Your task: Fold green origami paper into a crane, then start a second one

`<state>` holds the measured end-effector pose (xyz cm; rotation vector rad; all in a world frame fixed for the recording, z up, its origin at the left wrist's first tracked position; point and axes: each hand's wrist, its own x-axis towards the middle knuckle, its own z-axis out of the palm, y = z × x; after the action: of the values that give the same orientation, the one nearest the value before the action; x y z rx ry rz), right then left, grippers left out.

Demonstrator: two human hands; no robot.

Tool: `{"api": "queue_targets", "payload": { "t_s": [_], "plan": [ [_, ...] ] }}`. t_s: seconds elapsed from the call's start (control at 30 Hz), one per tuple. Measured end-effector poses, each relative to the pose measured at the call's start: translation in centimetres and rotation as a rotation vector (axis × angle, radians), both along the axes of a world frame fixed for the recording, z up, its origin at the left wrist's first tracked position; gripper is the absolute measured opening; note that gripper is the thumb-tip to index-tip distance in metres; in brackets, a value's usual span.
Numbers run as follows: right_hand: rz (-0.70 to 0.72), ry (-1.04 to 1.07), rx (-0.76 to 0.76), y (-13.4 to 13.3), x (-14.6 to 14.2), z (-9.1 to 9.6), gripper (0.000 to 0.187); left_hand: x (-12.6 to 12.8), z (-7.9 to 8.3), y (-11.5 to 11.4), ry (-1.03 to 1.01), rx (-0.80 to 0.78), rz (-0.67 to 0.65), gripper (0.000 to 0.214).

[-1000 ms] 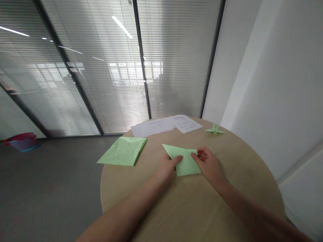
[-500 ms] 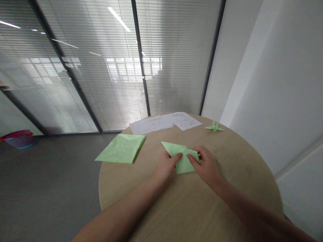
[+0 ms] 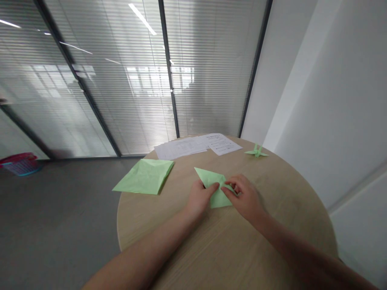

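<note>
A folded light-green paper (image 3: 214,186) lies on the round wooden table (image 3: 229,249) in front of me. My left hand (image 3: 199,198) rests on its left part, with the index finger pressing the paper down. At the paper's right edge my right hand (image 3: 245,197) has its fingers curled and pinching a flap, which is pulled toward the middle.
A second creased green sheet (image 3: 143,181) lies at the table's left edge. White printed papers (image 3: 196,146) sit at the far edge, and a small green paper crane (image 3: 256,152) stands at the far right. A pink basket (image 3: 19,163) stands on the grey floor at left.
My right hand has moved left, drawing the paper's right corner inward, so the visible green shape is narrower. The left hand stays pressed on the paper.
</note>
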<state>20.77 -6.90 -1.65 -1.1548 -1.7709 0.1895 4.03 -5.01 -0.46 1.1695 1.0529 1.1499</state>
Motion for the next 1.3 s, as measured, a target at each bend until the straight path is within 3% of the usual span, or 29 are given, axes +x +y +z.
{"api": "queue_targets", "payload": {
  "t_s": [0.27, 0.5, 0.67, 0.93, 1.07, 1.3],
  "plan": [
    [0.125, 0.15, -0.107, 0.2, 0.5, -0.5, 0.02, -0.2, 0.0, 0.1, -0.097, -0.036, -0.049, 0.02],
    [0.113, 0.407, -0.232, 1.3, 0.0, -2.0, 0.013, -0.1, -0.2, 0.0, 0.081, 0.101, -0.103, 0.024],
    [0.162, 0.522, -0.335, 0.8, -0.3, -1.5, 0.019, -0.2, 0.1, -0.1, 0.11, 0.09, -0.038, 0.019],
    [0.426, 0.549, -0.591, 0.7, 0.1, -1.2, 0.032, -0.6, -0.1, 0.5, -0.036, -0.016, -0.018, 0.028],
    [0.424, 0.584, -0.652, 0.5, -0.5, -1.2, 0.036, -0.5, 0.0, 0.3, -0.003, -0.016, -0.016, 0.029],
    [0.362, 0.585, -0.602, 0.4, -0.8, -0.8, 0.026, -0.4, 0.2, -0.1, 0.068, 0.092, -0.066, 0.029]
  ]
}}
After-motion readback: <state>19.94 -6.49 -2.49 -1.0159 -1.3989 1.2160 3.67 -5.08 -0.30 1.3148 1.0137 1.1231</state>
